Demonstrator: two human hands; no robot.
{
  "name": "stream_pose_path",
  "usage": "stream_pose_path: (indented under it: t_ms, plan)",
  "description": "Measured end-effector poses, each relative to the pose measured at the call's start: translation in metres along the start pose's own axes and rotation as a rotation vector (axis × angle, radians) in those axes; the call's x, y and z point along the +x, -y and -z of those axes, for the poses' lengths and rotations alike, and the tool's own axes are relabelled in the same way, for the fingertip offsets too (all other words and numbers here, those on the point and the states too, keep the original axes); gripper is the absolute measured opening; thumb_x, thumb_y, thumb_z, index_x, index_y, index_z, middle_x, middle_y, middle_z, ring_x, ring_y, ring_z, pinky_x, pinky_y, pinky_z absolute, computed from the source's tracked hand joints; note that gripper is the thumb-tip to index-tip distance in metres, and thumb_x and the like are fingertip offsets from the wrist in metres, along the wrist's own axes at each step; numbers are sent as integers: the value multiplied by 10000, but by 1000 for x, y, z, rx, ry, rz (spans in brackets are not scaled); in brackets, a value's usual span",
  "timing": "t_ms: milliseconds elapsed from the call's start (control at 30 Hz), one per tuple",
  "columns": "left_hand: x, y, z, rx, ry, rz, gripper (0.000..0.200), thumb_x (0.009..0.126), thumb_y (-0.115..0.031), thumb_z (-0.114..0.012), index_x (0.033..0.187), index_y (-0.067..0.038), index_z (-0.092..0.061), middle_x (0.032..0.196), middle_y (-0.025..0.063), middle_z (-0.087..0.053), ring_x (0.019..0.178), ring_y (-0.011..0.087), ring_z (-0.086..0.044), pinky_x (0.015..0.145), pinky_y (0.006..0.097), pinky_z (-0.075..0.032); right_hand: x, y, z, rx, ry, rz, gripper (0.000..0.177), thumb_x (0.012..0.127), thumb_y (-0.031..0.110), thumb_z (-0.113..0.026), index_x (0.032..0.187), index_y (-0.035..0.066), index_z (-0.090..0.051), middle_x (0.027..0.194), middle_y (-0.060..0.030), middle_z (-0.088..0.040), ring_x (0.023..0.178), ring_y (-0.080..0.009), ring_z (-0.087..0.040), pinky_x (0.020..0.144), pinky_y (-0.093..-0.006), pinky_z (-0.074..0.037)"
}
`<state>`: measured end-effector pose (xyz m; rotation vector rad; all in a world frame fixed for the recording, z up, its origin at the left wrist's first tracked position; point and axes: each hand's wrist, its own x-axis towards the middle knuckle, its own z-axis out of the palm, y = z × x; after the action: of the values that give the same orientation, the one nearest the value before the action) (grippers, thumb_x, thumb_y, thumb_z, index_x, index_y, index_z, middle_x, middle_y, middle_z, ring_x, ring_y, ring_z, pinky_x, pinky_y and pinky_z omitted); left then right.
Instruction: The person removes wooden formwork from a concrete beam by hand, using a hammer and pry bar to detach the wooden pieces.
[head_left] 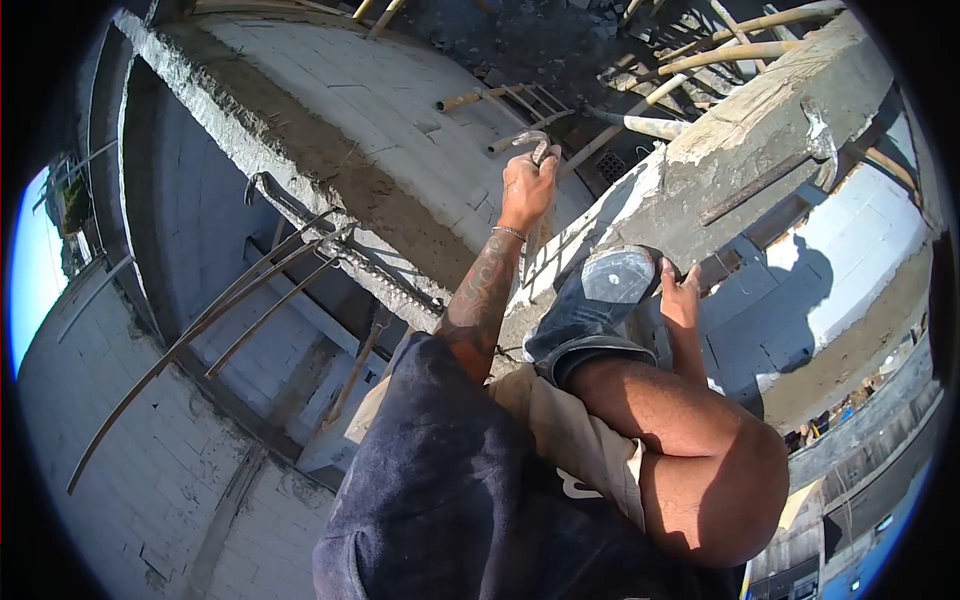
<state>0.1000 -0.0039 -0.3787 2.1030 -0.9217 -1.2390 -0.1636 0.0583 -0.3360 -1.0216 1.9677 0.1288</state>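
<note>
My left hand (530,188) is closed around a bent rebar (536,142), whose hooked end sticks out above the fist. How far the bar runs below the fist is hidden. My right hand (681,296) is beside the toe of a dark, dusty boot (615,278), its visible fingers apart; part of the hand is out of sight. That boot is on my bent leg, at the concrete wall top. Farther right, a hammer (765,185) lies on the rough concrete beam (740,150), its metal head away from me.
Several loose rebars (240,285) jut from the left concrete beam (300,165), near a hooked bar end (258,186). Pale block walls (340,75) drop away on both sides. Bamboo poles (720,58) and rubble lie far below. My bent knee (740,480) is at right.
</note>
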Motion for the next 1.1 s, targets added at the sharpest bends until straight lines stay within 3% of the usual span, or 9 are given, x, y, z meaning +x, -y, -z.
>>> stream_pose_path:
  t_ms: [433,600,633,667,833,900,933,1000,1100]
  plan:
    - [8,53,-40,155,353,-119,377,835,-331,-539,894,40,-579,628,202,-497,619,330,-498,613,396,-396,2,-12,-8,230,-97,149,712,789,423,-585,1185,-121,-350,1107,-331,-479,1054,-428,-471,895,-416,-365]
    - [-2,103,-62,558,337,-853,326,827,-204,-526,1081,0,-527,872,250,-512,749,379,-506,619,433,-401,-11,8,4,269,-86,108,760,770,427,-603,1229,-112,-325,1138,-294,-491,1091,-399,-466,927,-396,-350]
    - [-13,66,-60,447,531,-347,351,855,-189,-481,1156,-8,-500,969,260,-496,822,388,-509,663,452,-404,-10,5,2,270,-89,108,760,770,427,-603,1229,-112,-325,1138,-294,-491,1091,-399,-466,927,-396,-350]
    - [-15,75,-63,641,581,-644,393,894,-317,-438,1100,8,-520,1002,279,-493,878,409,-501,733,467,-397,-9,-1,-3,268,-118,136,749,770,423,-604,1221,-110,-333,1135,-287,-495,1090,-392,-470,923,-391,-353]
    - [-4,84,-72,481,519,-155,291,907,-244,-409,1140,-116,-526,973,227,-512,857,406,-499,780,446,-416,-6,0,0,272,-97,162,710,780,385,-606,1218,-103,-334,1117,-277,-513,1059,-362,-506,886,-363,-383]
    - [0,109,-48,671,213,-958,278,802,-123,-527,1079,-118,-549,926,170,-532,824,322,-527,719,413,-444,-5,3,5,308,-86,179,699,783,376,-606,1212,-104,-336,1108,-278,-516,1048,-368,-510,880,-367,-386]
    - [5,109,-32,569,178,-823,240,870,-265,-504,970,-52,-550,867,200,-538,873,348,-492,781,437,-402,-10,7,6,346,-67,190,687,786,367,-606,1206,-106,-338,1098,-279,-519,1037,-374,-514,874,-370,-389]
    - [-3,66,36,-382,258,252,336,894,-247,-473,613,-88,-380,495,4,-385,438,145,-401,411,302,-345,-6,-3,-6,256,-106,149,668,786,363,-608,1187,-104,-349,1085,-278,-522,1025,-379,-515,869,-379,-389]
    - [-29,117,117,-652,-182,336,391,914,-328,-407,585,-149,-297,478,-47,-209,385,86,-256,369,279,-252,-4,-3,-7,207,-163,158,667,787,368,-608,1173,-112,-352,1077,-289,-518,1015,-391,-512,866,-392,-388]
